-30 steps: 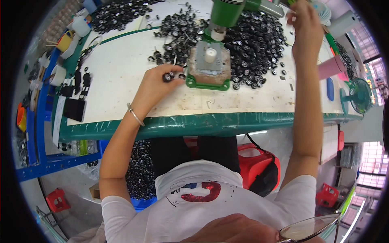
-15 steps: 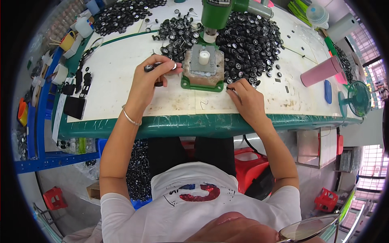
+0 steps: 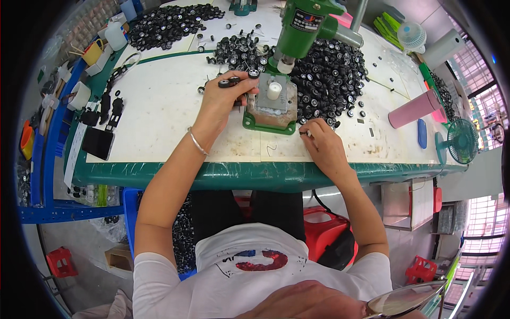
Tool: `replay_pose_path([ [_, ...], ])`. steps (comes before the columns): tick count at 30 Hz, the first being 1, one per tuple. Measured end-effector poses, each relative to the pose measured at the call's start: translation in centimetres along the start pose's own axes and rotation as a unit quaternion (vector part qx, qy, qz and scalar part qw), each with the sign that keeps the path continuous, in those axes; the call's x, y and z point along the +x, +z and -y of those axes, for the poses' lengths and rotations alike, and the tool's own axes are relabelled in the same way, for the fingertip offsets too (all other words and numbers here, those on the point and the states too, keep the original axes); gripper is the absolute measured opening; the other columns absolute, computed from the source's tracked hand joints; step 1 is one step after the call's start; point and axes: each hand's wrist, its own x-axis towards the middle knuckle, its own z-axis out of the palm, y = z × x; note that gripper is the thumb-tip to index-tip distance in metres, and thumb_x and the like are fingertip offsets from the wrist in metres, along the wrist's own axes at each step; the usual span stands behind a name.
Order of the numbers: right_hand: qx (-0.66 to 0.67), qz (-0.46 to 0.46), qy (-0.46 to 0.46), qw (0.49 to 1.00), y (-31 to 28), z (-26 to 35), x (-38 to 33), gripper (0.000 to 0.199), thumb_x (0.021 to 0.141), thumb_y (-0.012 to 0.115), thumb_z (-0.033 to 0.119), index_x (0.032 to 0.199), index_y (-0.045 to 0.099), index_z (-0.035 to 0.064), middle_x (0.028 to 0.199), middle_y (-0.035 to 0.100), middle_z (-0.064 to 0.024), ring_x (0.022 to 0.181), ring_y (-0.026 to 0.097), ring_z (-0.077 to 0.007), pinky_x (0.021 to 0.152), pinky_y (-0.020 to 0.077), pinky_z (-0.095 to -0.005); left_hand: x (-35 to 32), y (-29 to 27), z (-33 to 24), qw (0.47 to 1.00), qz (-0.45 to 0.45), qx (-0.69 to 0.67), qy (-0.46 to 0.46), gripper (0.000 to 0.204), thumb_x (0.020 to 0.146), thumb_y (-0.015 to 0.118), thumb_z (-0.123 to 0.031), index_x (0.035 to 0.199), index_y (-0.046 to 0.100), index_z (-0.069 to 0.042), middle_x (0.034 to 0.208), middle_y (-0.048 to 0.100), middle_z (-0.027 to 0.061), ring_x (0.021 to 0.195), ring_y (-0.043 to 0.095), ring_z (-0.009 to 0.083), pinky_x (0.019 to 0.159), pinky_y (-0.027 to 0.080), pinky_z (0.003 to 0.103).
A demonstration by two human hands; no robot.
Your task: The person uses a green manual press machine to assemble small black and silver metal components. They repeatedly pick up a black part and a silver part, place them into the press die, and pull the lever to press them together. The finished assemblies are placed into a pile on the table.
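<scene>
My left hand is closed around several small black toy wheels. One wheel with silver spokes sits at its thumb and fingertips, and two dark wheels stick out over the fingers. These fingertips are at the left edge of the grey metal plate on the base of a green hand press. A short white post stands upright on that plate, below the press ram. Right of the base, just above the tabletop, my right hand pinches a small black piece, probably a wheel, mostly hidden by the fingers.
A big heap of black wheels lies behind and right of the press. Wheels on axles lie behind my left hand, with another heap farther left. A pink tumbler, a green fan and a black phone lie outward.
The view has shifted slightly. My left hand has moved right toward the press plate, and the wheel at its fingertips now shows its spoked face. My right hand keeps its pinch beside the base.
</scene>
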Motion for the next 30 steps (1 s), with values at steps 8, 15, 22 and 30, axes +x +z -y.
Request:
replay_pose_path([
  [8,0.147,-0.076,-0.040,0.985,-0.7,2.2,5.4,0.023,0.084,0.063,0.005,0.107,0.059,0.0019,0.094,0.057,-0.0108,0.083,0.059,-0.0219,0.075,0.0481,-0.0319,1.0,0.7,1.7,0.999,-0.005,-0.023,0.045,0.016,0.083,0.070,-0.009,0.096,0.067,0.001,0.087,0.069,0.0079,0.065,0.057,0.0075,0.057,0.044,0.019],
  [15,0.225,-0.060,0.011,0.972,2.5,1.0,9.6,0.026,0.083,0.067,0.013,0.108,0.068,0.0070,0.102,0.057,-0.0089,0.092,0.059,-0.0215,0.079,0.0479,-0.0324,0.4,0.3,2.2,0.997,0.000,0.014,0.072,0.013,0.081,0.070,-0.006,0.093,0.069,0.000,0.086,0.070,0.0080,0.060,0.053,0.0059,0.056,0.043,0.019],
  [22,0.300,-0.032,0.057,0.952,3.2,0.6,9.4,0.029,0.084,0.067,0.017,0.112,0.067,0.0089,0.109,0.055,-0.0074,0.096,0.057,-0.0175,0.084,0.0469,-0.0299,0.5,0.5,1.8,0.997,-0.011,0.024,0.079,0.014,0.081,0.072,-0.007,0.093,0.069,-0.001,0.080,0.069,0.0041,0.059,0.051,0.0039,0.054,0.041,0.018],
  [30,0.348,-0.122,0.042,0.929,1.4,-0.5,9.8,0.041,0.085,0.067,0.013,0.124,0.058,0.0038,0.108,0.057,-0.0057,0.092,0.056,-0.0123,0.085,0.0453,-0.0268,1.2,1.2,0.7,0.979,0.017,0.160,0.123,0.018,0.078,0.075,-0.019,0.089,0.072,-0.005,0.070,0.064,-0.0020,0.059,0.052,0.0031,0.054,0.041,0.019],
])
